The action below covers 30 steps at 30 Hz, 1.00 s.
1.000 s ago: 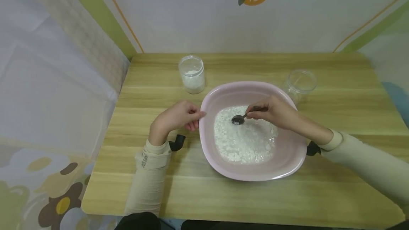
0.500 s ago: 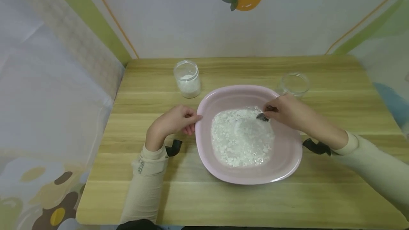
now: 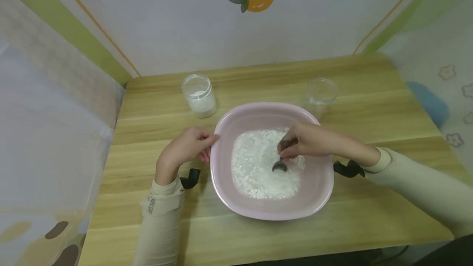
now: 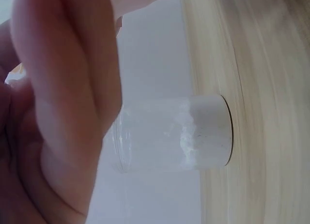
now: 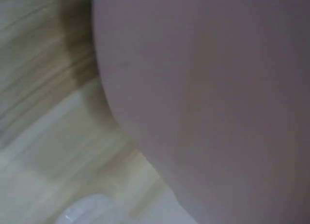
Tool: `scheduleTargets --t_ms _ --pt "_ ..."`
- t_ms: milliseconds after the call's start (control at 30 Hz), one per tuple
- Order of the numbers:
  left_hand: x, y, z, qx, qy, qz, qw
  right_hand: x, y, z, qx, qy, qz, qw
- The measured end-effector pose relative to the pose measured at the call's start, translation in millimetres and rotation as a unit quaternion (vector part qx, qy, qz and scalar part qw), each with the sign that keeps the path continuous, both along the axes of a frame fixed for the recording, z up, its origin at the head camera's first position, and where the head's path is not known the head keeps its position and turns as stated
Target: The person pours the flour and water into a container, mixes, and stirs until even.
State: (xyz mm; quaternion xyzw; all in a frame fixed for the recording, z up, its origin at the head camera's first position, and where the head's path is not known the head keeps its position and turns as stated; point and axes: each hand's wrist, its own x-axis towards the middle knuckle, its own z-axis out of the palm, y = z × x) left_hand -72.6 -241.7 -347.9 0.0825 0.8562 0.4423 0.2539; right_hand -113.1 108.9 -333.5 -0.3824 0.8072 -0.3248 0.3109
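In the head view my right hand (image 3: 306,141) grips a small dark spoon (image 3: 279,166), its bowl dipping into a wet white powdery mix (image 3: 255,175). That mix covers the floor of a pink plastic basin (image 3: 271,212). My left hand (image 3: 188,145) holds the basin's left rim, thumb on top and fingers curled outside it. Close up in the left wrist view, those left fingers (image 4: 72,88) fill the left side. The basin's outer wall (image 5: 193,98) takes up most of the right wrist view, which leaves the right hand out.
Behind the basin at left stands a clear jar (image 3: 201,102) partly filled with white powder. Another clear jar (image 3: 321,93) stands behind its right side, close to the rim. All rest on a wooden table (image 3: 148,134) against a printed wall (image 3: 184,19).
The spoon has swept from the mix's upper left to its right side, then down toward the middle. My left hand stays at the rim; the head view has shifted.
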Motion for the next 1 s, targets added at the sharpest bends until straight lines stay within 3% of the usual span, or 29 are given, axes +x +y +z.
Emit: scheduleTargets --t_ms 100,200,367,533,633,1000 --pt "-1.3 0.5 2.5 0.002 -0.002 0.002 1.0 -4.6 -5 -4.3 -0.026 0.013 -0.016 0.9995" --pt "-2.5 2.4 4.4 0.006 -0.015 0.004 0.9999 -8.9 -8 -7.7 -0.043 0.058 -0.043 0.9965" --pt "-3.3 5.5 7.0 0.012 -0.05 0.013 0.9986 -18.9 -6 -12.7 -0.056 0.161 -0.085 0.9817" --pt "-2.7 7.0 9.4 0.021 -0.07 0.022 0.997 -31.0 6 -9.7 -0.033 0.225 -0.096 0.9689" --pt "-1.9 7.0 9.7 0.027 -0.079 0.027 0.9962 -32.5 12 -2.3 -0.002 0.233 -0.093 0.9681" --pt "1.9 4.3 8.6 0.025 -0.089 0.043 0.9947 -18.1 18 21.0 0.084 0.179 -0.032 0.9797"
